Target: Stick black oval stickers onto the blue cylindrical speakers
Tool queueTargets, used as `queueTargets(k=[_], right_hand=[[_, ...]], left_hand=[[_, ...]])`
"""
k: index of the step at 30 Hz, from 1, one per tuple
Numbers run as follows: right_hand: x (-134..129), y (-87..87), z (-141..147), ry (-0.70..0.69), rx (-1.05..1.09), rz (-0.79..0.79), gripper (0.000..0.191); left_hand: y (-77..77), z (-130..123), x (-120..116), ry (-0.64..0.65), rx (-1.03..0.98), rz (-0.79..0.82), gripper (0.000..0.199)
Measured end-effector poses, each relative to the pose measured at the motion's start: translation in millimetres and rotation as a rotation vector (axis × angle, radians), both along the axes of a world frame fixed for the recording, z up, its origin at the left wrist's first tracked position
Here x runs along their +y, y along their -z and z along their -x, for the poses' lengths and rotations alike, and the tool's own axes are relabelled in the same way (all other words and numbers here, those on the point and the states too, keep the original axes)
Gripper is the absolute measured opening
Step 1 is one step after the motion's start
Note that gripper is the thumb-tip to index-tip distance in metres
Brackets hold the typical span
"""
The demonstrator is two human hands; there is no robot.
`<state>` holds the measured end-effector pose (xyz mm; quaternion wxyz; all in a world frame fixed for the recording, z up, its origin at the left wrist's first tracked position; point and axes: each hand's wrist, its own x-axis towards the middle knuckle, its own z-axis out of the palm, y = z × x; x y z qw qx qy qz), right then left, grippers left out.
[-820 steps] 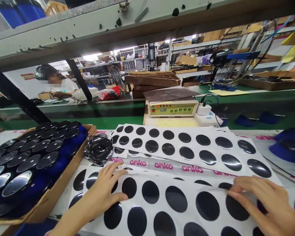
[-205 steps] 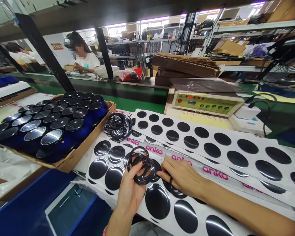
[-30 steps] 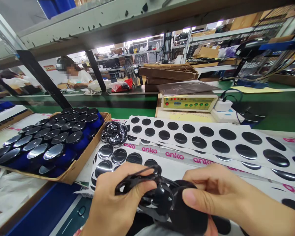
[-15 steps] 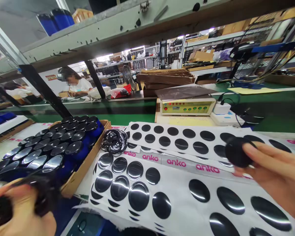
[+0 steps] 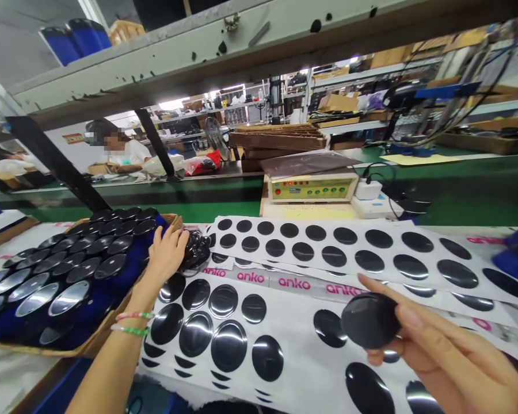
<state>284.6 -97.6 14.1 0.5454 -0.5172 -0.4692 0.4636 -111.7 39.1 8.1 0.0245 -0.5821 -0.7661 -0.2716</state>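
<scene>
Two bare hands are at work. The right hand (image 5: 453, 353) pinches one dark round disc (image 5: 369, 320) between thumb and fingers, lifted over the near sheet (image 5: 296, 322). The left hand (image 5: 166, 253) has its fingers spread, beside a tangled heap of thin, shiny black rings (image 5: 196, 247); whether it touches them I cannot tell.

On the near sheet's left part sit eight glossy black discs in two rows of four (then a bare white patch, then further discs). The far sheet (image 5: 354, 248) bears two rows of nine, eighteen in all, smooth and flat on white backing. Between the sheets, four pink "anko" prints show on the plastic-covered desk (image 5: 267, 280).

At left, one brown cardboard tray (image 5: 107, 328) holds more than twenty blue cylinders (image 5: 133, 256) with polished black round tops. Two bracelets (image 5: 132, 323), pink-and-green and green, circle the left wrist.
</scene>
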Motion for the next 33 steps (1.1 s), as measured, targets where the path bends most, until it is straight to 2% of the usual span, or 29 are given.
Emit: queueTargets(k=[3, 6, 10, 12, 14, 15, 18, 20, 23, 26, 28, 29, 30, 31, 33], right_hand=[[-3, 0.6, 6, -0.118, 0.142, 0.099, 0.048], [-5, 3.4, 10, -0.096, 0.192, 0.155, 0.046], [-8, 5.4, 12, -0.127, 0.146, 0.151, 0.051], [-9, 3.1, 13, -0.117, 0.139, 0.178, 0.056], [-10, -0.7, 17, -0.091, 0.173, 0.213, 0.053], [-10, -2.6, 19, -0.081, 0.205, 0.226, 0.048], [-10, -5.6, 26, -0.089, 0.339, 0.233, 0.033], [-9, -5.7, 29, -0.118, 0.397, 0.252, 0.031], [-9, -5.9, 32, -0.152, 0.375, 0.298, 0.031], [-8, -7.9, 36, -0.167, 0.324, 0.274, 0.033], [-7, -9.6, 40, -0.189, 0.304, 0.248, 0.034], [-7, -10.2, 42, -0.202, 0.295, 0.241, 0.034], [-7, -10.8, 45, -0.217, 0.285, 0.238, 0.034], [-7, -11.2, 48, -0.230, 0.274, 0.233, 0.034], [-8, -11.9, 52, -0.245, 0.253, 0.217, 0.033]], left_hand=[[12.3, 3, 2, -0.091, 0.051, -0.020, 0.039], [15.3, 10, 5, -0.114, 0.071, -0.014, 0.041], [5.2, 24, 4, -0.055, 0.030, -0.016, 0.064], [-3.2, 27, -1, -0.071, 0.022, -0.049, 0.078], [-12.4, 27, -7, -0.108, 0.041, -0.092, 0.086], [-16.8, 27, -10, -0.110, 0.048, -0.080, 0.082], [-27.0, 26, -14, -0.055, 0.047, 0.057, 0.047], [-30.5, 28, -14, -0.012, 0.068, 0.114, 0.041], [-34.7, 25, -16, -0.039, 0.149, 0.015, 0.022], [-43.7, -6, -33, -0.070, 0.172, -0.276, 0.033], [-49.8, -45, -54, 0.023, 0.139, -0.519, 0.035], [-51.4, -69, -67, 0.158, 0.099, -0.547, 0.028], [-51.4, -93, -80, 0.360, 0.075, -0.544, 0.021], [-49.9, -117, -93, 0.561, 0.088, -0.527, 0.022], [-43.0, -156, -115, 0.785, 0.121, -0.497, 0.030]])
